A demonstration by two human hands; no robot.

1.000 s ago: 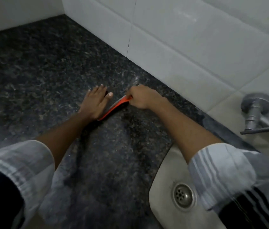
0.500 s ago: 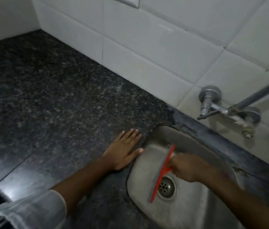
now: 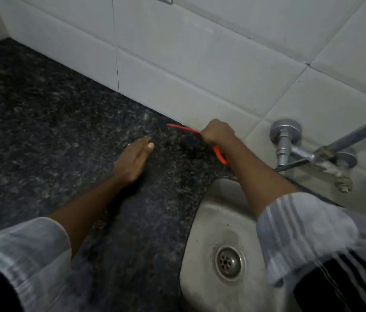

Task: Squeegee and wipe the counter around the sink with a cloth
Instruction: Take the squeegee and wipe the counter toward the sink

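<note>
Dark speckled counter (image 3: 49, 122), white-tiled wall (image 3: 200, 64)

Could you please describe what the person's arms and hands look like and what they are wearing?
Both hands, left hand and right hand, are bare, without gloves. The forearms are bare; pale grey-and-white striped sleeves are pushed up near the elbows, with black striped fabric below.

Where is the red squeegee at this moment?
In the head view, the red squeegee is in the right hand, on the counter by the wall tiles, behind the sink.
</note>
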